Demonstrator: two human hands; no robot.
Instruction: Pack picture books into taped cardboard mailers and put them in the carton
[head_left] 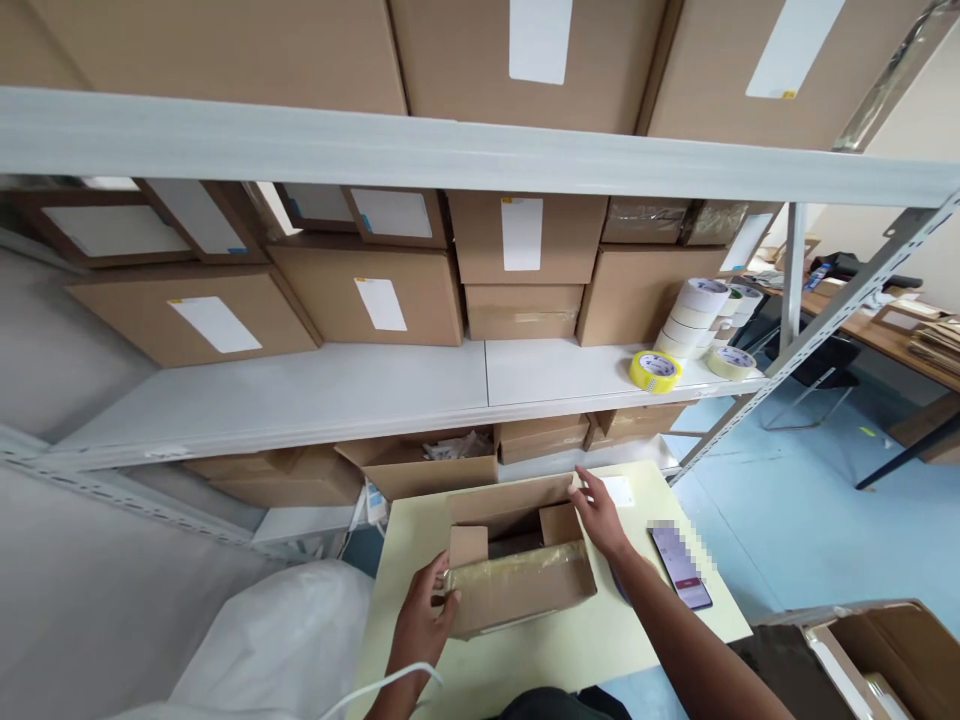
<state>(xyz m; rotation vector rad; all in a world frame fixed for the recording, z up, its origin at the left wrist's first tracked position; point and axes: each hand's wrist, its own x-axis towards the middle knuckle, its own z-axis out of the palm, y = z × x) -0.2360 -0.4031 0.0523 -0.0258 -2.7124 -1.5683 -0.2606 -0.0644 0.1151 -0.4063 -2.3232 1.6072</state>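
Note:
An opened cardboard box (525, 590) stands on the pale yellow table, with clear tape along its near edge and its far flap raised. Short end flaps fold over its opening, and the dark inside is only partly visible. At the box's left end, my left hand (421, 612) grips the side between thumb and fingers. My right hand (600, 512) holds the far right corner by the raised flap. Right of my right forearm lies a phone (679, 565) with a lit screen. A white paper (618, 491) sits behind my right hand.
Metal shelving (420, 385) full of labelled cartons rises behind the table (409, 515). Stacked tape rolls (690, 318) and a yellow tape roll (655, 371) sit on its shelf. A white bag (277, 640) is at left, an open carton (892, 640) at lower right.

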